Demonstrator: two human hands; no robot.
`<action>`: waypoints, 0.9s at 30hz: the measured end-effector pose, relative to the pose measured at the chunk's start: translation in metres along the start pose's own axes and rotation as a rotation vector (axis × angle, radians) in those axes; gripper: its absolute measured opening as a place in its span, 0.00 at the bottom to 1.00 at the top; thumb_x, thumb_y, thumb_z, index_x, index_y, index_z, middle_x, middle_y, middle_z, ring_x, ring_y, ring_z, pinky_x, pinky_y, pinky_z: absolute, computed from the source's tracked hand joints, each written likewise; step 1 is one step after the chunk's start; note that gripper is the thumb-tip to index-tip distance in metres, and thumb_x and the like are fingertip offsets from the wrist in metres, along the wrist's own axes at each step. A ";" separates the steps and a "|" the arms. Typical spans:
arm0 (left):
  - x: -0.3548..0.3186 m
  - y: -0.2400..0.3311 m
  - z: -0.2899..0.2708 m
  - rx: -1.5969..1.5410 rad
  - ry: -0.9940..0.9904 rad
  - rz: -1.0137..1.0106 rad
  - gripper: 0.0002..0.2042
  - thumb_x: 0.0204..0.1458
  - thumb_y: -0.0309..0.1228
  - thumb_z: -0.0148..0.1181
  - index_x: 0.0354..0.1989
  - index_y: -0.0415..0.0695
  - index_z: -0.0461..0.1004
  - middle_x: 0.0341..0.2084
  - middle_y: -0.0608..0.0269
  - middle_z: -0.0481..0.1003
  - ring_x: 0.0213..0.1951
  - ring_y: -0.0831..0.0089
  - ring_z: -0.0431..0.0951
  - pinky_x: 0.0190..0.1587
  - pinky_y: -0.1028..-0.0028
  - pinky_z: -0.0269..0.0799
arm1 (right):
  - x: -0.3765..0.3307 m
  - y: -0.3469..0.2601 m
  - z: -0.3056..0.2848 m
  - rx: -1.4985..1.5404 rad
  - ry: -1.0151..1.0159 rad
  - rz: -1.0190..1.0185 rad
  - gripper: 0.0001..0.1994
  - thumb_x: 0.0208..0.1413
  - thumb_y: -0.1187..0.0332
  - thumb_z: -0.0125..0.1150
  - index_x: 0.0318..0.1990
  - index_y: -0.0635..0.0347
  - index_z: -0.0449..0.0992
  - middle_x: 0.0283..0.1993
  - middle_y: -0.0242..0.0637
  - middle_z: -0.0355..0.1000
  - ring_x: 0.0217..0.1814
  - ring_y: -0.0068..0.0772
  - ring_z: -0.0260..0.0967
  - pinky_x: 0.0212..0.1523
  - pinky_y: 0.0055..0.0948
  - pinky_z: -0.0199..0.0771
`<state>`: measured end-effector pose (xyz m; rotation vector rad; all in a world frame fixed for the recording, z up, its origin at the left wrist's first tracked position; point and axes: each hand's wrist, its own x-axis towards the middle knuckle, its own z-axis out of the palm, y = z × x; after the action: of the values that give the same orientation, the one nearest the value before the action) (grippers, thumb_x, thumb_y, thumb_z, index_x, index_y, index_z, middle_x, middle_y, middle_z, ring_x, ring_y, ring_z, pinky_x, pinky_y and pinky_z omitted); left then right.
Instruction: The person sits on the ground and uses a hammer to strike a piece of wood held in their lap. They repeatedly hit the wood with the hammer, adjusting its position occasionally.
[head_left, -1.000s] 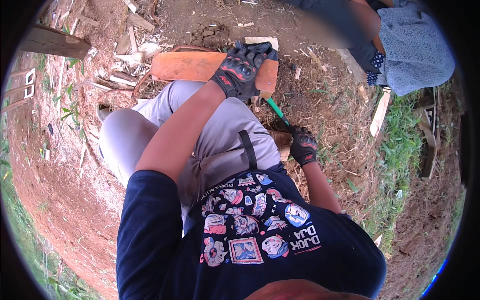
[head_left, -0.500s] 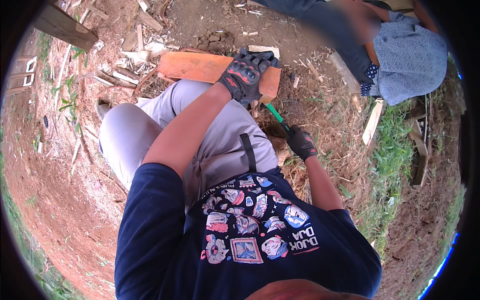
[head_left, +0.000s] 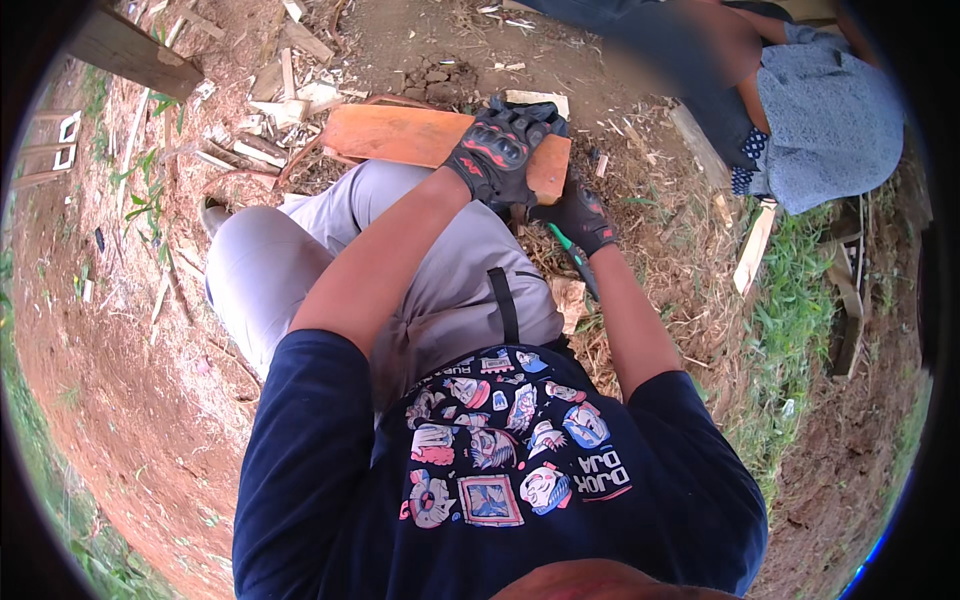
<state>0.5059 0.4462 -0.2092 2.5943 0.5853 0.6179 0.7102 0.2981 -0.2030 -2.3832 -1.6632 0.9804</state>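
Observation:
An orange-brown wooden plank (head_left: 395,132) lies across in front of my knees. My left hand (head_left: 498,150), in a black glove with red trim, rests over the plank's right part with its fingers wrapped over the far edge. At the plank's right end is my gloved right hand (head_left: 578,215), closed around the near corner; some of its fingers are hidden by the wood. A tool with a green and black handle (head_left: 573,256) slants down just beneath my right hand and wrist, apart from its visible fingers. The tool's head is hidden.
Another person in a grey-blue top (head_left: 825,120) sits close by at the upper right. Split wood pieces (head_left: 290,108) and chips litter the dirt beyond the plank's left end. A wooden post (head_left: 135,55) stands at upper left. Grass (head_left: 800,310) grows on the right.
My right hand has let go of the tool's handle and moved up and left to the plank's end. The handle has shifted lower and tilts more steeply. My left hand stays on the plank.

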 end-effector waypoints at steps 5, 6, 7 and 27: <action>0.003 -0.001 -0.002 -0.039 0.058 0.000 0.58 0.39 0.63 0.75 0.80 0.47 0.60 0.71 0.49 0.70 0.72 0.47 0.69 0.78 0.47 0.57 | 0.019 -0.011 -0.007 -0.159 0.102 -0.223 0.37 0.51 0.57 0.80 0.70 0.54 0.76 0.68 0.48 0.77 0.71 0.55 0.74 0.68 0.47 0.77; 0.002 -0.004 0.001 -0.012 0.044 -0.032 0.58 0.39 0.63 0.75 0.80 0.47 0.60 0.71 0.48 0.70 0.72 0.47 0.70 0.78 0.47 0.57 | 0.022 -0.012 -0.007 -0.156 0.074 -0.207 0.37 0.51 0.57 0.80 0.70 0.54 0.75 0.68 0.48 0.77 0.71 0.55 0.74 0.68 0.47 0.77; 0.001 -0.007 0.005 0.015 0.030 -0.061 0.58 0.39 0.63 0.75 0.80 0.47 0.60 0.70 0.48 0.71 0.71 0.47 0.71 0.78 0.48 0.58 | 0.026 -0.013 -0.009 -0.152 0.046 -0.190 0.37 0.51 0.56 0.79 0.70 0.54 0.75 0.68 0.48 0.77 0.71 0.55 0.74 0.68 0.47 0.77; 0.029 -0.006 -0.003 0.023 -0.099 -0.178 0.59 0.34 0.60 0.82 0.78 0.49 0.64 0.65 0.47 0.76 0.65 0.47 0.78 0.70 0.54 0.72 | 0.045 0.005 -0.015 -0.050 0.066 -0.174 0.47 0.48 0.67 0.83 0.77 0.57 0.66 0.73 0.48 0.74 0.75 0.50 0.72 0.72 0.44 0.74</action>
<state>0.5256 0.4662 -0.2001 2.5409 0.7841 0.4247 0.7320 0.3393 -0.2135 -2.2275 -1.8530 0.8323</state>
